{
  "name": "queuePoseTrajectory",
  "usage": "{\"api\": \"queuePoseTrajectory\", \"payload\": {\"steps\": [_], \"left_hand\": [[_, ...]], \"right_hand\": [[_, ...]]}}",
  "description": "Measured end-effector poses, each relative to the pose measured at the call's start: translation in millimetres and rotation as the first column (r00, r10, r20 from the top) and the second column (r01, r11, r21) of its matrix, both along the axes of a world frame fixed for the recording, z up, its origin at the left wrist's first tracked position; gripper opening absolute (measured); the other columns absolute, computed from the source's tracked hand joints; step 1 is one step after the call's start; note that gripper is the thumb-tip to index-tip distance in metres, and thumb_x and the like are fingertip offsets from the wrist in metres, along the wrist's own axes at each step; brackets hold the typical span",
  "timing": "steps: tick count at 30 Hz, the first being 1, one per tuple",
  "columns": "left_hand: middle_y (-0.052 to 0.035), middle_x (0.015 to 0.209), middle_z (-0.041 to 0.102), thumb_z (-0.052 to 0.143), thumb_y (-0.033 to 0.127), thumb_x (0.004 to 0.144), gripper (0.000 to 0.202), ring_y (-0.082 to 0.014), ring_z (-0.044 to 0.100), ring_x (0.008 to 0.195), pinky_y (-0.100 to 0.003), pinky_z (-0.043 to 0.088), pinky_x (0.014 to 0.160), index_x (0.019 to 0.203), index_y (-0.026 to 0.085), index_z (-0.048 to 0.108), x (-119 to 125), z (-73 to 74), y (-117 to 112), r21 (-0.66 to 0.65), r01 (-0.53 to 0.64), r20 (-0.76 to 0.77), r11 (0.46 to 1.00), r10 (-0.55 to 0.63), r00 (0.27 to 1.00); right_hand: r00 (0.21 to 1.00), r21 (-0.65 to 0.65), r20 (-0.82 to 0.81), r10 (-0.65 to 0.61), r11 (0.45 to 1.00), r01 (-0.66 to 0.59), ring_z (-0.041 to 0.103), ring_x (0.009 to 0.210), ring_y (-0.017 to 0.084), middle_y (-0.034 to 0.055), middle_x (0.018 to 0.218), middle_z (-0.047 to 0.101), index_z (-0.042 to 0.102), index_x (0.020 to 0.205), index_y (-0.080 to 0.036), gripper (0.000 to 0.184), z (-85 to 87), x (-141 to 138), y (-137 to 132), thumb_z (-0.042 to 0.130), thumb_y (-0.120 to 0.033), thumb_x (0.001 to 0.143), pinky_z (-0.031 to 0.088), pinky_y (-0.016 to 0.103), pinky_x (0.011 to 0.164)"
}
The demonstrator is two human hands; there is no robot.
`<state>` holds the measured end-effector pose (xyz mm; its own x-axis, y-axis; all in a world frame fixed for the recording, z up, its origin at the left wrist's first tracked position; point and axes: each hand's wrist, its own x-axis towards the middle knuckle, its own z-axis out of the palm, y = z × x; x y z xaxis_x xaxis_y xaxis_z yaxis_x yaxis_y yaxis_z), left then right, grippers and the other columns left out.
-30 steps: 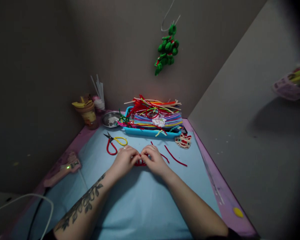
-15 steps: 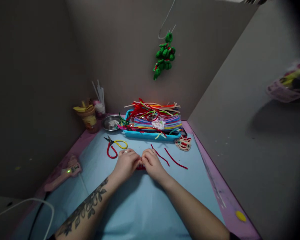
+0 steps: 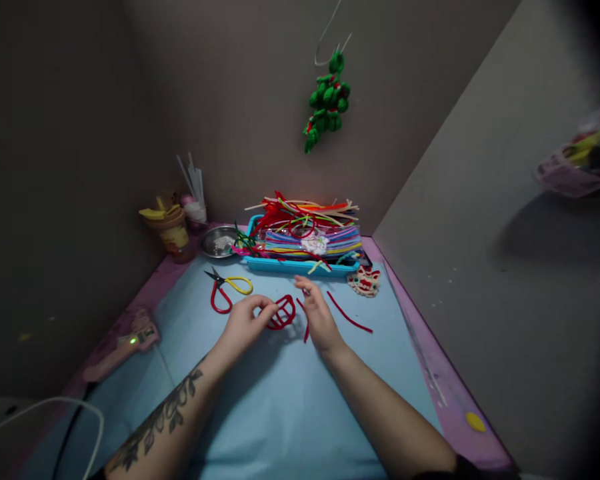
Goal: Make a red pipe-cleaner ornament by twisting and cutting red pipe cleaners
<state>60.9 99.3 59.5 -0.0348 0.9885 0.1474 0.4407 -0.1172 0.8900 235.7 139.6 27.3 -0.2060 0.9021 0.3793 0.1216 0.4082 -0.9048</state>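
My left hand (image 3: 247, 320) pinches a small oval frame bent from red pipe cleaner (image 3: 281, 313), with bars crossing inside it, and holds it just above the blue table cover. My right hand (image 3: 320, 315) is to the right of the frame, fingers stretched out and apart from it. Close beside that palm is a short red pipe cleaner (image 3: 306, 327), partly hidden by the hand; whether they touch I cannot tell. Another red pipe cleaner (image 3: 351, 315) lies further right. Scissors (image 3: 221, 285) with one red and one yellow handle lie open beyond my left hand.
A blue tray (image 3: 300, 268) full of coloured pipe cleaners stands at the back, beside a metal dish (image 3: 220, 241). A cream-and-red craft piece (image 3: 365, 281) lies right. At left are a pink glue gun (image 3: 130, 343) with its cord and a brown cup (image 3: 173, 233).
My hands have parted: the right has let go of the red frame and opened, while the left keeps it, now tilted into view. The nearer loose red pipe cleaner appears at a different angle.
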Motion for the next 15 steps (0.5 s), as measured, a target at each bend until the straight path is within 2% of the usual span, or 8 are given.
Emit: {"api": "queuePoseTrajectory", "payload": {"steps": [1,2,4,6,7,8,11,15], "left_hand": [[-0.0003,0.066,0.062,0.061,0.033,0.079,0.019,-0.0158,0.055,0.066,-0.028,0.043,0.066,0.069,0.017,0.061,-1.3,-0.3,1.9,-0.082,-0.031,0.212,0.996,0.048,0.976],[0.0015,0.063,0.06,0.063,0.032,0.077,0.018,-0.0134,0.053,0.061,-0.025,0.043,0.061,0.068,0.016,0.061,-2.2,-0.4,3.6,-0.155,-0.042,0.414,0.987,0.104,0.904],[0.0038,0.059,0.056,0.066,0.027,0.074,0.015,-0.0098,0.05,0.054,-0.021,0.042,0.055,0.069,0.015,0.059,-2.5,0.4,6.3,-0.276,-0.03,0.721,0.961,0.228,0.655],[0.0038,0.06,0.057,0.065,0.02,0.075,0.008,-0.0083,0.051,0.051,-0.02,0.043,0.052,0.071,0.015,0.059,-1.3,1.6,8.3,-0.381,0.007,0.85,0.925,0.347,0.396],[0.0031,0.061,0.059,0.062,0.017,0.077,0.005,-0.0084,0.053,0.051,-0.02,0.044,0.052,0.073,0.015,0.06,-0.5,2.1,9.2,-0.423,0.028,0.866,0.906,0.396,0.306],[0.0019,0.064,0.062,0.059,0.014,0.079,0.003,-0.0089,0.055,0.052,-0.02,0.046,0.052,0.076,0.014,0.06,0.2,2.4,10.0,-0.454,0.049,0.868,0.89,0.43,0.247],[-0.0015,0.066,0.066,0.051,0.011,0.086,0.013,-0.0114,0.061,0.055,-0.022,0.05,0.054,0.078,0.013,0.061,1.8,2.4,12.1,-0.48,0.105,0.872,0.871,0.46,0.168],[-0.0011,0.058,0.064,0.046,0.011,0.089,0.023,-0.0115,0.061,0.05,-0.022,0.05,0.05,0.071,0.013,0.06,3.5,3.8,12.5,-0.496,0.154,0.868,0.854,0.482,0.121]], "right_hand": [[0.995,-0.057,-0.1,-0.028,0.998,0.022,0.047,0.124,0.022,0.0131,0.133,0.051,0.053,0.119,-0.022,0.04,-0.8,0.4,1.2,0.035,-0.049,0.096,0.041,0.04,0.097],[0.98,-0.143,-0.193,-0.041,0.99,0.013,0.05,0.122,0.022,0.0133,0.132,0.053,0.051,0.121,-0.022,0.043,-2.3,-0.1,2.3,0.034,-0.052,0.095,0.043,0.039,0.095],[0.935,-0.351,-0.355,-0.02,0.93,-0.113,0.059,0.109,0.023,0.0123,0.118,0.062,0.056,0.114,-0.022,0.045,-6.0,-3.5,3.8,0.04,-0.058,0.091,0.047,0.037,0.085],[0.867,-0.501,-0.497,0.026,0.807,-0.311,0.064,0.092,0.022,0.0093,0.099,0.069,0.062,0.102,-0.022,0.042,-8.0,-8.5,3.2,0.054,-0.059,0.084,0.048,0.033,0.075],[0.831,-0.535,-0.555,0.036,0.749,-0.391,0.064,0.085,0.021,0.0075,0.092,0.07,0.064,0.097,-0.022,0.039,-8.0,-11.0,2.2,0.061,-0.057,0.08,0.048,0.031,0.071],[0.802,-0.551,-0.597,0.041,0.705,-0.446,0.064,0.08,0.019,0.0058,0.086,0.071,0.066,0.092,-0.022,0.036,-7.5,-13.0,1.0,0.067,-0.053,0.076,0.047,0.029,0.068],[0.756,-0.557,-0.654,0.032,0.655,-0.51,0.06,0.068,0.015,0.0019,0.074,0.068,0.067,0.077,-0.019,0.025,-4.7,-15.8,-1.8,0.078,-0.04,0.068,0.044,0.025,0.061],[0.683,-0.563,-0.73,-0.033,0.597,-0.572,0.057,0.062,0.013,-0.0008,0.068,0.065,0.062,0.067,-0.019,0.017,-5.3,-12.9,0.6,0.077,-0.029,0.067,0.044,0.024,0.057]]}}
